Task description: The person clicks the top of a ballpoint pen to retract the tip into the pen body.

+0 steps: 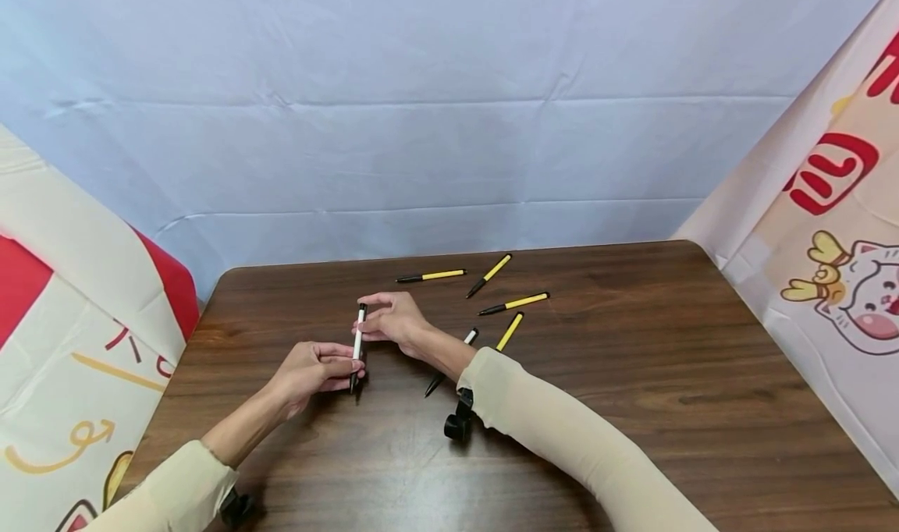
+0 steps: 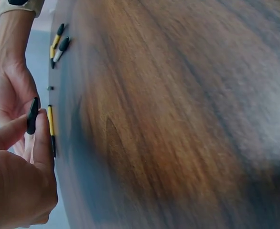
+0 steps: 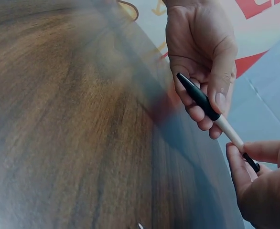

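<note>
A white pen point(image 1: 357, 343) with a black grip and black end is held between both hands over the left part of the table. My left hand point(image 1: 302, 372) pinches it by the lower, black grip section, thumb on top in the right wrist view. At the other end, fingertips of my right hand point(image 1: 400, 321) pinch the barrel near the black end. The pen's tapered black tip point(image 3: 186, 83) points away from the right hand. In the left wrist view, only the black part point(image 2: 32, 116) shows between the left fingers.
Beneath the right forearm lies another white pen point(image 1: 437, 382), partly hidden. Yellow pens with black grips lie beyond: one at the back point(image 1: 442, 274), one slanted point(image 1: 489, 274), one farther right point(image 1: 516, 304) and one by the sleeve point(image 1: 510, 331). The brown table point(image 1: 667, 376) meets a pale cloth backdrop point(image 1: 421, 150).
</note>
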`<state>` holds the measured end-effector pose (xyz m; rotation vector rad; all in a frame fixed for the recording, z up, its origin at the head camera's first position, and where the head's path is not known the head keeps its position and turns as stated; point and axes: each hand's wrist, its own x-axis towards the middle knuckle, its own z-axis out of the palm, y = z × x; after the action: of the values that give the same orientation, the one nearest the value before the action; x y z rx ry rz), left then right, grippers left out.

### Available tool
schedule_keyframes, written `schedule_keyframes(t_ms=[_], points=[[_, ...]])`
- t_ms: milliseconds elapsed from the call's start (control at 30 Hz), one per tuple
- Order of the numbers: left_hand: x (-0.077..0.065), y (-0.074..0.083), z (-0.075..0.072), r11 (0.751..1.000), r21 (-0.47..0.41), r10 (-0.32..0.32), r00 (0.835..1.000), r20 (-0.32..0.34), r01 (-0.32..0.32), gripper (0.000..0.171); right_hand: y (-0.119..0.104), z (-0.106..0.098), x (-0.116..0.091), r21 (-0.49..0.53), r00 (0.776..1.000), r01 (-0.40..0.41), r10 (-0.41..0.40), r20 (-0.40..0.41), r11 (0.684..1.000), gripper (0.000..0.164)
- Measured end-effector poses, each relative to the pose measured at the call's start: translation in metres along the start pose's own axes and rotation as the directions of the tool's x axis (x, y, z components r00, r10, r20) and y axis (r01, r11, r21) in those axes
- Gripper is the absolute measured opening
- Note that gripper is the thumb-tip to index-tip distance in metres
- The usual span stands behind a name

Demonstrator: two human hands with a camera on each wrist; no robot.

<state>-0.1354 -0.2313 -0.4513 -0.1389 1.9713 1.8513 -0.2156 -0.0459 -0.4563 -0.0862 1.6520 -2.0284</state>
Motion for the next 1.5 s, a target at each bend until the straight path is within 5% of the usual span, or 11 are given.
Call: schedule_keyframes(t_ms=[667, 900, 1067, 1300, 1500], points=[[-0.003, -0.017, -0.008, 0.996, 0.083, 0.048, 0.999, -0.016, -0.046, 0.034, 0.013, 0.008, 0.005, -0.181, 0.997, 0.011, -0.025, -0.075, 0.983, 0.050], [-0.004, -0.020, -0.006, 0.983, 0.175, 0.075, 0.995, -0.059, -0.064, 0.032, 0.015, 0.011, 0.006, -0.324, 0.992, 0.036, -0.072, -0.100, 0.945, 0.047], [-0.006, -0.019, -0.004, 0.953, 0.292, 0.120, 0.987, -0.108, -0.083, 0.029, 0.018, 0.012, 0.006, -0.469, 0.985, 0.051, -0.122, -0.121, 0.882, 0.043], [-0.005, -0.018, -0.004, 0.868, 0.492, 0.164, 0.975, -0.150, -0.071, 0.022, 0.020, 0.012, 0.006, -0.520, 0.983, 0.063, -0.142, -0.113, 0.852, 0.039], [-0.005, -0.017, -0.003, 0.833, 0.547, 0.195, 0.969, -0.153, -0.081, 0.022, 0.020, 0.012, 0.006, -0.568, 0.979, 0.079, -0.170, -0.109, 0.819, 0.037]])
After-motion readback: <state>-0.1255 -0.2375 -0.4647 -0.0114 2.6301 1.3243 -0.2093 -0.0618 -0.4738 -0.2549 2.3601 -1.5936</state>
